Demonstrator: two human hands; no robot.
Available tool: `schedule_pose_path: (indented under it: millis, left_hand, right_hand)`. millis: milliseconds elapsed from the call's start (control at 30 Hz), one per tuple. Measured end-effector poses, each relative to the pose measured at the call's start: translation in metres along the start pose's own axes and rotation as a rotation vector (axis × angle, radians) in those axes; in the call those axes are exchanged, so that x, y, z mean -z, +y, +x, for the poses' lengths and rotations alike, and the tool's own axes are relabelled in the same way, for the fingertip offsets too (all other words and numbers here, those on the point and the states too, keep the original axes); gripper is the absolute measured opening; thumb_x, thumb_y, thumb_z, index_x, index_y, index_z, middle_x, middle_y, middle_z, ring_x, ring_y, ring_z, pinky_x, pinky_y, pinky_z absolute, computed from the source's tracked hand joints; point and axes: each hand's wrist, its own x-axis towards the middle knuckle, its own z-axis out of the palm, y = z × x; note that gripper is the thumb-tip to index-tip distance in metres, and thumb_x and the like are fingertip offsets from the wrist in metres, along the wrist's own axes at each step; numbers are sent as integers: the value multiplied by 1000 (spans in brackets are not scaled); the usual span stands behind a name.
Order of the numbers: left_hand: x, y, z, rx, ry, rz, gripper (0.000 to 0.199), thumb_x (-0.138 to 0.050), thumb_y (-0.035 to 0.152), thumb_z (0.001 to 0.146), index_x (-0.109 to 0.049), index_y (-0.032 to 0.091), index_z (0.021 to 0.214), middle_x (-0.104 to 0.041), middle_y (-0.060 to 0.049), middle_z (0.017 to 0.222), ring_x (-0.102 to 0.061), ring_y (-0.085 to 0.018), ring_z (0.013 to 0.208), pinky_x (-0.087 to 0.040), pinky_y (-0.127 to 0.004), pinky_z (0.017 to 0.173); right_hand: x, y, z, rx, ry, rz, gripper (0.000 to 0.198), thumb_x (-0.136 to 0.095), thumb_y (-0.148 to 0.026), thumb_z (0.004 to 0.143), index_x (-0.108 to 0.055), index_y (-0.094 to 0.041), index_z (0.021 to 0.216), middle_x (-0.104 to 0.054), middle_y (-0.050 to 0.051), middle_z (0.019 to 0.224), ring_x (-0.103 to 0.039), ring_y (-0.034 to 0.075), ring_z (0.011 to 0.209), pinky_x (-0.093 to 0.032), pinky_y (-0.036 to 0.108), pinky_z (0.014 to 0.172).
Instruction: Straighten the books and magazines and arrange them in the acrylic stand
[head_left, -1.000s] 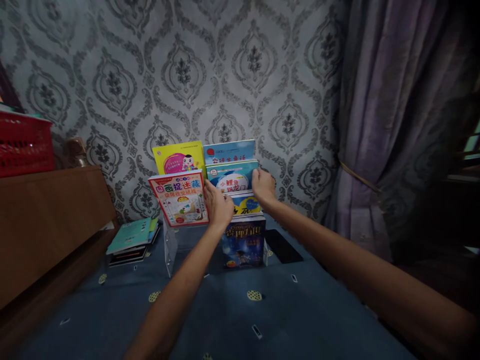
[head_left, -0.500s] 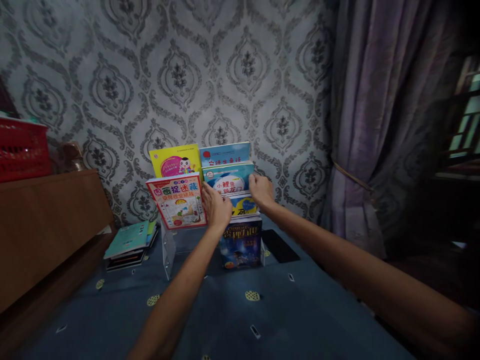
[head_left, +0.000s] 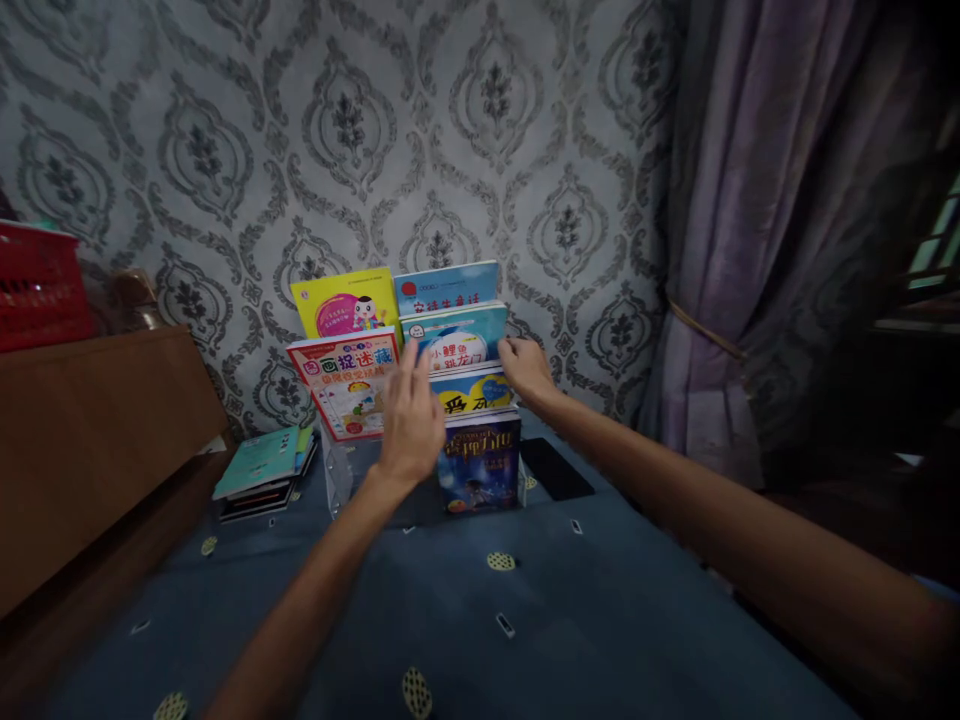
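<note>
My right hand [head_left: 528,368] is closed at the right edge of a teal picture book [head_left: 480,325] with a white circle on its cover. My left hand [head_left: 412,415] has its fingers stretched up, slightly blurred, with nothing in it. It hovers in front of the gap between that book and a red-bordered picture book [head_left: 346,385]. The books stand in tiers in a clear rack [head_left: 337,475]. In front of the teal book are a yellow-and-blue book [head_left: 480,392] and a dark blue book [head_left: 480,465]. Behind rise a yellow book [head_left: 319,300] and a light blue book [head_left: 446,285].
A stack of thin books [head_left: 259,465] lies left of the rack on the blue patterned cloth [head_left: 592,610]. A black flat item [head_left: 559,468] lies to the right. On the wooden cabinet [head_left: 97,430] stands a red basket [head_left: 41,290]. A purple curtain [head_left: 712,230] hangs at right.
My left hand has moved left and away from the teal book's left edge, its fingers now spread. The yellow-and-blue book shows more. My right hand stays at the right edge.
</note>
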Motion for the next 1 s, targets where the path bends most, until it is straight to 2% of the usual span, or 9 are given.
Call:
schedule_pose_path:
  millis: [100, 167, 233, 333, 500, 600, 733, 867, 1000]
  left_hand:
    - [37, -32, 23, -13, 75, 201, 60, -44, 11, 88, -41, 17, 148, -41, -15, 157, -30, -29, 150, -17, -51, 126]
    - [53, -57, 42, -8, 37, 321, 61, -46, 14, 88, -41, 17, 148, -46, -15, 152, -32, -32, 148, -17, -54, 124]
    - [61, -80, 56, -27, -62, 431, 55, -43, 17, 89, -45, 15, 145, -54, -17, 143, -42, -34, 140, -23, -54, 120]
    - [59, -100, 70, -53, -174, 542, 50, -39, 20, 91, -52, 12, 139, -61, -19, 129, -51, -35, 127, -32, -52, 112]
    - [50, -107, 84, -38, -223, 575, 48, -38, 21, 91, -54, 10, 135, -59, -21, 128, -51, -36, 124, -36, -50, 107]
    - [46, -111, 91, -28, -239, 586, 45, -37, 23, 92, -55, 9, 132, -59, -21, 128, -50, -36, 125, -36, -50, 107]
    - [42, -121, 97, -38, -238, 597, 41, -37, 24, 93, -56, 9, 127, -60, -20, 125, -51, -34, 124, -36, -47, 108]
    - [39, -127, 101, -29, -243, 588, 40, -37, 24, 94, -56, 9, 125, -59, -20, 127, -49, -34, 126, -35, -48, 109]
    - [36, -129, 102, -13, -256, 555, 39, -38, 24, 94, -55, 8, 125, -57, -21, 130, -47, -36, 128, -33, -50, 110]
  right_hand:
    - [-2, 5, -2, -2, -4, 20, 40, -39, -29, 92, -77, -15, 89, -76, 13, 90, -68, 26, 87, -44, 30, 74]
    - [-3, 8, -4, 2, -1, 35, 40, -39, -30, 92, -76, -15, 89, -76, 12, 91, -67, 26, 87, -45, 31, 75]
    - [-3, 9, -6, 7, 7, 49, 41, -38, -30, 92, -76, -15, 92, -76, 12, 93, -67, 26, 89, -46, 31, 77]
    - [-3, 10, -11, 13, 18, 63, 42, -38, -33, 93, -75, -14, 101, -76, 14, 99, -67, 28, 96, -47, 33, 82]
    - [-2, 20, -19, 76, 86, 144, 43, -42, -35, 92, -71, -13, 114, -74, 16, 112, -65, 32, 110, -48, 42, 95]
    - [3, 25, -29, 214, 170, 209, 45, -43, -36, 92, -65, -14, 125, -70, 16, 124, -63, 31, 115, -48, 48, 99]
    - [15, 16, -52, 436, 292, 232, 41, -43, -34, 95, -60, -24, 131, -62, 12, 137, -55, 30, 128, -46, 52, 104]
    - [19, -3, -80, 594, 300, 257, 36, -41, -29, 98, -61, -28, 128, -64, 11, 131, -57, 28, 126, -45, 53, 107]
    - [5, -12, -105, 702, 193, 335, 33, -42, -23, 98, -63, -26, 123, -69, 10, 121, -63, 27, 117, -50, 51, 102]
